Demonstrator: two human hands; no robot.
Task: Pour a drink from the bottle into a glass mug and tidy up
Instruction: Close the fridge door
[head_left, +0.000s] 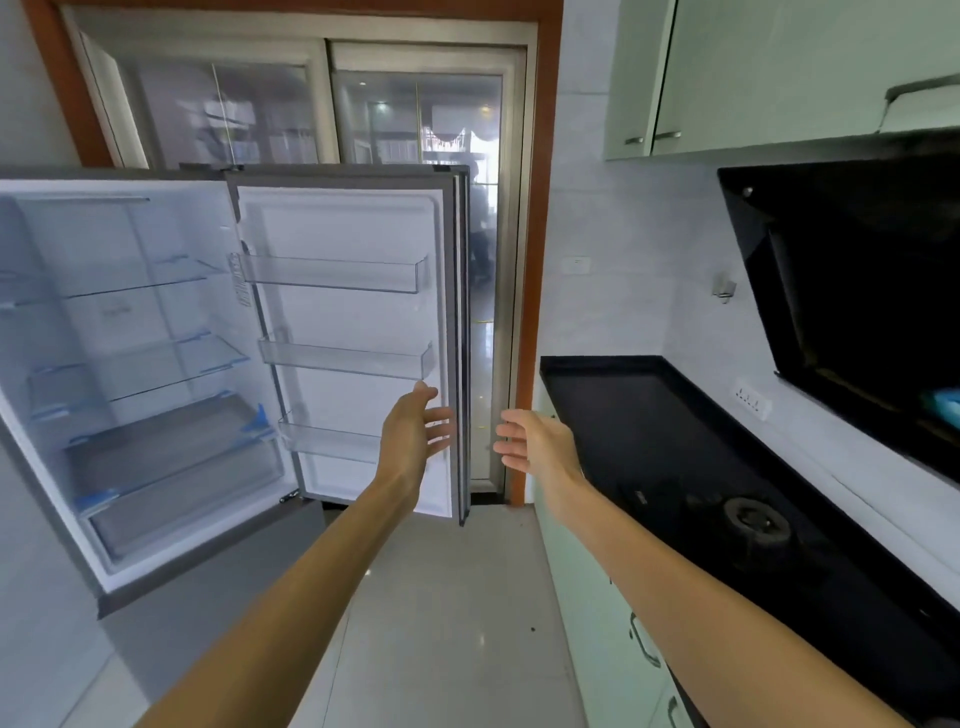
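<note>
A person's two bare arms reach forward at mid-frame toward a refrigerator door (353, 322) standing wide open. The left hand (415, 434) is spread open, fingers just at the door's outer edge — whether it touches cannot be told. The right hand (535, 441) is open too, empty, just right of that edge. Clear door bins (337, 274) and the fridge shelves (135, 283) at left show nothing on them. A black countertop (639, 395) with a gas burner (756, 525) runs along the right — no bottle or mug is in view.
</note>
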